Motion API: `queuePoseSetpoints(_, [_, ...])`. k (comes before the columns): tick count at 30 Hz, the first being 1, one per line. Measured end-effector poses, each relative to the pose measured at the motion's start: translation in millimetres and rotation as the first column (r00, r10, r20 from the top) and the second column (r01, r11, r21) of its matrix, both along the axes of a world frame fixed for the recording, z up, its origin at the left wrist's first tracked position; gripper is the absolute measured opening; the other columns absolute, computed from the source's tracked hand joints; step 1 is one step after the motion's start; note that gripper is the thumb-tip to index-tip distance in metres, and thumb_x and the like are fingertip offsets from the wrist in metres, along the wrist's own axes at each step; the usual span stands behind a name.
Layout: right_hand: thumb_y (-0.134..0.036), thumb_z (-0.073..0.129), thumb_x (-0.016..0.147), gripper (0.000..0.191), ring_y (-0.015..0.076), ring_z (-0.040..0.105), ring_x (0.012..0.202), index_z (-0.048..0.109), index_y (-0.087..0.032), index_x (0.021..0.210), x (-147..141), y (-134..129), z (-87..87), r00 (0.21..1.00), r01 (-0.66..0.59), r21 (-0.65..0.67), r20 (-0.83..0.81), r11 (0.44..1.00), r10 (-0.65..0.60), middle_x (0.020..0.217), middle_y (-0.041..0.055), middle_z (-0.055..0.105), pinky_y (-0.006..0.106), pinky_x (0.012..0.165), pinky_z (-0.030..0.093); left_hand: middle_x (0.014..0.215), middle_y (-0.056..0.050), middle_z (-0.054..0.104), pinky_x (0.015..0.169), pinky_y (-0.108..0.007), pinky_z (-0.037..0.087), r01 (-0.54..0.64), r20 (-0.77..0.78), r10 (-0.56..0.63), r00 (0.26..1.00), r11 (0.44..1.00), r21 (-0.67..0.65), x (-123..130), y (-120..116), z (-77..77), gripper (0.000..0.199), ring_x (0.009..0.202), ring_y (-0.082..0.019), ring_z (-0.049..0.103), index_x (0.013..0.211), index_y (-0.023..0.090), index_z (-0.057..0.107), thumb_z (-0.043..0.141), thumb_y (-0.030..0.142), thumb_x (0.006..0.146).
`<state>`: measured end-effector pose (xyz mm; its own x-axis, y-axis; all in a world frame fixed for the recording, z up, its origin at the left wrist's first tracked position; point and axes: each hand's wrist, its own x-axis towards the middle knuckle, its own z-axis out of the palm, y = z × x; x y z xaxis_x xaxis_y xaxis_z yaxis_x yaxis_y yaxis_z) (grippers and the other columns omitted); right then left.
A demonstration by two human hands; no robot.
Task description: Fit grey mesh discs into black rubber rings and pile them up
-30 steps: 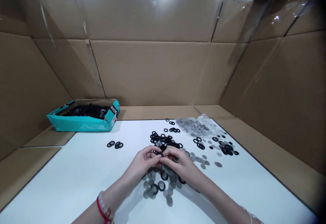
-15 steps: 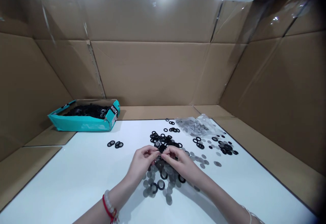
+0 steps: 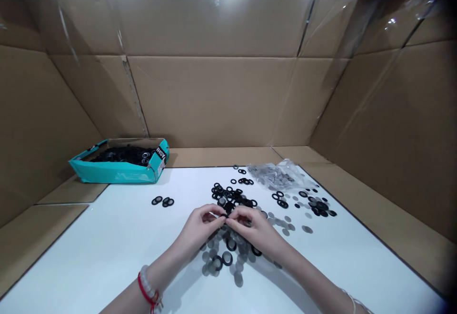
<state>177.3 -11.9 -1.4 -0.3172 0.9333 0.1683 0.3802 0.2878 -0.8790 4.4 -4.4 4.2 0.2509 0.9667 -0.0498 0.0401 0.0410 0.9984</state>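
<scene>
While pinching, apparently, a small black ring (image 3: 224, 215) between left hand (image 3: 202, 222) and right hand (image 3: 253, 224), drawn narrow just above loose rings (image 3: 245, 202) and grey discs (image 3: 238, 280) on the worktop (image 3: 107, 247), keep the hold light and steady to avoid bending or dropping it.

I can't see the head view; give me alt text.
Bare left hand and right hand, fingertips close together, over loose black rings and translucent grey discs on a white tabletop; any held piece is unclear. Behind: open teal box of black rings, left; clear plastic bag, right.
</scene>
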Motion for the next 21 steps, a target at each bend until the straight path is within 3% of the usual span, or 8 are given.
queuePoseSetpoints(9, [-0.034,0.053,0.087,0.027,0.0126,0.044,0.057,0.053,-0.018,0.065,-2,-4,1.8,1.0,-0.004,-0.032,-0.01,0.999,0.004,0.059,-0.0026,0.048,0.025,0.052,0.033,0.07,-0.005,0.066,0.062,-0.023,0.044,-0.075,-0.044,0.081,0.996,0.991,0.114,1,3,-13.5,0.009,0.066,-0.017,0.058,0.069,0.017,0.069,0.071,0.025,0.069])
queuePoseSetpoints(15, [-0.036,0.055,0.088,0.019,0.0161,0.053,0.068,0.063,-0.019,0.082,0,1,-1.0,1.0,0.0,-0.021,-0.02,1.0,-0.001,0.073,0.0012,0.059,0.026,0.061,0.039,0.054,0.004,0.054,0.043,-0.019,0.033,-0.086,0.055,0.087,0.995,0.996,-0.033,6,-3,-8.8,0.024,0.042,-0.008,0.047,0.073,0.017,0.061,0.071,0.039,0.07])
queuePoseSetpoints(21, [-0.033,0.054,0.089,0.022,0.0148,0.048,0.064,0.058,-0.019,0.072,2,-1,-0.1,0.999,-0.035,-0.004,0.008,0.999,0.035,0.068,-0.0007,0.053,0.026,0.058,0.035,0.067,-0.001,0.06,0.057,-0.022,0.042,0.014,0.098,-0.005,0.995,0.996,-0.088,3,-2,-2.2,0.027,0.059,-0.013,0.057,0.074,0.016,0.065,0.077,0.037,0.064])
